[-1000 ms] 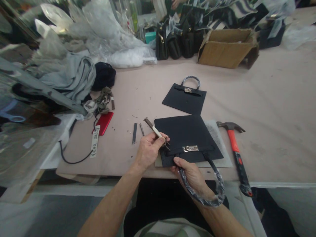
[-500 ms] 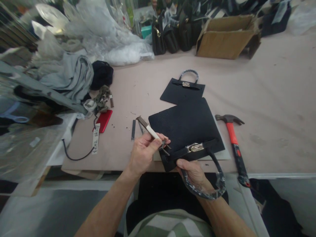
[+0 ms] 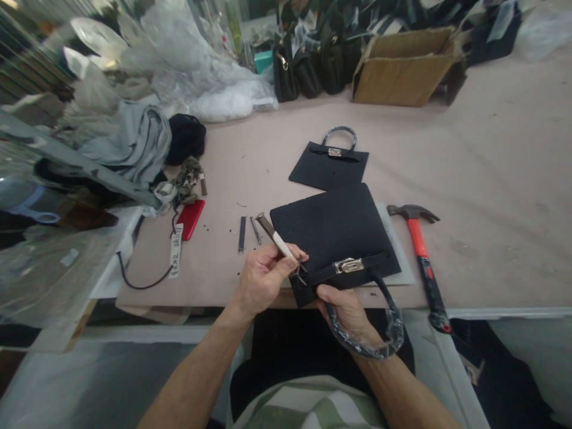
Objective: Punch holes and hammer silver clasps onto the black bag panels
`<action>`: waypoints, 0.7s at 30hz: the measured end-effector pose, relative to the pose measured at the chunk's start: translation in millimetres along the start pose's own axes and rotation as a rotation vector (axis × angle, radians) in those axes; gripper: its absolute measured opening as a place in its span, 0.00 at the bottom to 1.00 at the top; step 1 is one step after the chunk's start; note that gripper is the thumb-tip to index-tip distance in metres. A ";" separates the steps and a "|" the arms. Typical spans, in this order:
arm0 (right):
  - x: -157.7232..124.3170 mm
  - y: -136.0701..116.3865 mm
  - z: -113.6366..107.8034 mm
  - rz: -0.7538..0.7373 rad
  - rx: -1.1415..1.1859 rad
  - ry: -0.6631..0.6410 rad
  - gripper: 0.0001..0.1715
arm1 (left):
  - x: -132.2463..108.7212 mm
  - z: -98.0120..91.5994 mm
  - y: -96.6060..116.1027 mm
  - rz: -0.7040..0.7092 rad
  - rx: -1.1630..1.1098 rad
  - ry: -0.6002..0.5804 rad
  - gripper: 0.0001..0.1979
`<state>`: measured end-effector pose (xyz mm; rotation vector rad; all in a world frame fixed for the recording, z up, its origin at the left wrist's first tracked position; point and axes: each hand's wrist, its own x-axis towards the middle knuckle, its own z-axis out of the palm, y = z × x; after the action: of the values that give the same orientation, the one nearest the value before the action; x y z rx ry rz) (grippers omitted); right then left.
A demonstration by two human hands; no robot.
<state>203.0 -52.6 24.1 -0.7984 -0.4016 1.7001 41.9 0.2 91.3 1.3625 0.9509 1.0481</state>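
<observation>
Versus half a second ago, your pronged tool [image 3: 268, 226] sits further right, uncovering the thin metal rod [image 3: 255, 230]. Your left hand [image 3: 261, 277] pinches its white-wrapped shank, prongs at the panel's near-left corner. Your right hand [image 3: 346, 307] clamps the near edge of the pebbled black panel [image 3: 330, 226], at the table's front edge. Film-wrapped handle [image 3: 395, 328] loops over your wrist. Pinkish table [image 3: 469, 196]; hammer [image 3: 422, 262] right; cardboard box [image 3: 404, 68] behind.
</observation>
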 end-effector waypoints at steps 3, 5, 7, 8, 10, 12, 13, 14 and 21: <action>1.0 1.0 1.0 -0.028 0.020 0.001 0.32 | 0.6 0.8 -2.2 0.006 0.003 -0.005 0.10; 1.1 0.2 2.8 -0.044 0.026 0.011 0.32 | 0.7 1.7 -2.9 0.008 0.012 0.002 0.10; 1.0 -0.3 3.2 -0.040 0.022 0.024 0.31 | 0.8 2.7 -2.8 0.008 0.028 0.004 0.09; 0.8 0.0 2.3 -0.032 0.017 0.029 0.31 | 0.8 3.1 -2.5 0.007 0.039 0.002 0.09; 0.7 2.4 -1.9 -0.006 0.003 0.043 0.29 | 1.1 4.1 -1.5 0.007 0.062 0.000 0.09; 0.7 6.3 -7.6 0.031 -0.013 0.062 0.27 | 1.6 5.3 -0.2 0.012 0.088 0.003 0.08; 0.7 8.1 -10.0 0.049 -0.020 0.074 0.26 | 1.8 6.0 0.4 0.019 0.104 0.009 0.08; 0.6 9.5 -11.6 0.064 -0.027 0.087 0.25 | 2.0 6.8 0.9 0.033 0.128 0.015 0.08; -3.5 -8.6 2.6 0.035 -0.121 0.081 0.14 | 1.7 6.7 -2.5 0.120 0.259 0.060 0.08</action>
<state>207.7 -53.1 32.5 -0.9645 -0.4404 1.6823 48.9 0.1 89.0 1.6249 1.0888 1.0887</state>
